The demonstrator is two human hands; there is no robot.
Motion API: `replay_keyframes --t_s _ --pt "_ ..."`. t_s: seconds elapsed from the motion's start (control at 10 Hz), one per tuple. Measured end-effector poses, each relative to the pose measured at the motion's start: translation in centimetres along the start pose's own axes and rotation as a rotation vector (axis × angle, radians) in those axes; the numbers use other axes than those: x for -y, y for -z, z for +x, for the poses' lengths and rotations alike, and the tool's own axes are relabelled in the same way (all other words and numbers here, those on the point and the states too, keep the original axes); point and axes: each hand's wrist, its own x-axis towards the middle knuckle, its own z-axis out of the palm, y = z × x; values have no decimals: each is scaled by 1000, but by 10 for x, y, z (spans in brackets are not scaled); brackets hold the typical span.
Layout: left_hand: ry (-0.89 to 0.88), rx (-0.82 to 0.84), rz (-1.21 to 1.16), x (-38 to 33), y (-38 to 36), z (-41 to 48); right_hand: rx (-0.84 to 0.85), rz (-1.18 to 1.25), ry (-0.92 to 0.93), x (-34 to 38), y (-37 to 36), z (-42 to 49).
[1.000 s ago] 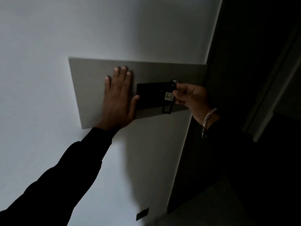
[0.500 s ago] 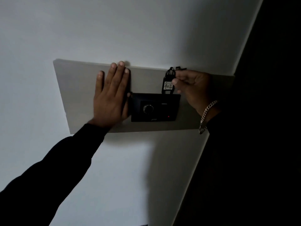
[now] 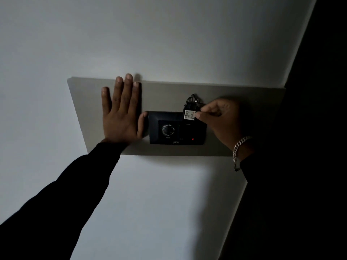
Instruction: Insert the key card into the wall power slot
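Observation:
A black wall power unit (image 3: 176, 135) with a round dial and a small red light is fixed on a grey wall panel (image 3: 169, 94). My right hand (image 3: 219, 121) pinches a black key card (image 3: 190, 111) with a white "402" label, held upright at the unit's top edge on the right side. The card's lower end overlaps the unit; whether it is inside a slot I cannot tell. A key ring sticks out at the card's top. My left hand (image 3: 122, 113) lies flat on the panel, fingers spread, thumb touching the unit's left edge.
The room is dim. A white wall (image 3: 150, 34) surrounds the panel. A dark doorway or corner (image 3: 319, 128) fills the right side. A silver chain bracelet (image 3: 239, 147) sits on my right wrist.
My right hand has brought the key card down from above the unit to its top edge. The view has drawn closer and centred on the panel. My left hand has stayed flat.

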Motion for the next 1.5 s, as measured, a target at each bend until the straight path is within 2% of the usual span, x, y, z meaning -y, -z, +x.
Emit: replay_keyframes --t_s 0.1,0.2,0.4,0.5,1.1,1.3,1.4,1.5 --pt "-1 -7 -5 3 -3 -1 -62 -24 79 2 3 1" --pt "0 -26 -10 4 -5 -2 -43 -85 241 10 3 5" --pt "-1 -41 -26 5 -7 -3 85 -431 469 27 -1 8" --pt "-4 -41 -27 4 -8 -3 97 -462 508 32 2 9" --pt "-12 -14 -1 2 -10 -2 115 -422 608 24 4 7" --pt "7 83 0 2 -2 1 144 -410 558 24 4 2" --pt "30 149 -41 2 6 2 109 -389 533 32 8 -3" --pt "20 153 -155 -1 18 17 -17 -274 546 55 19 -6"
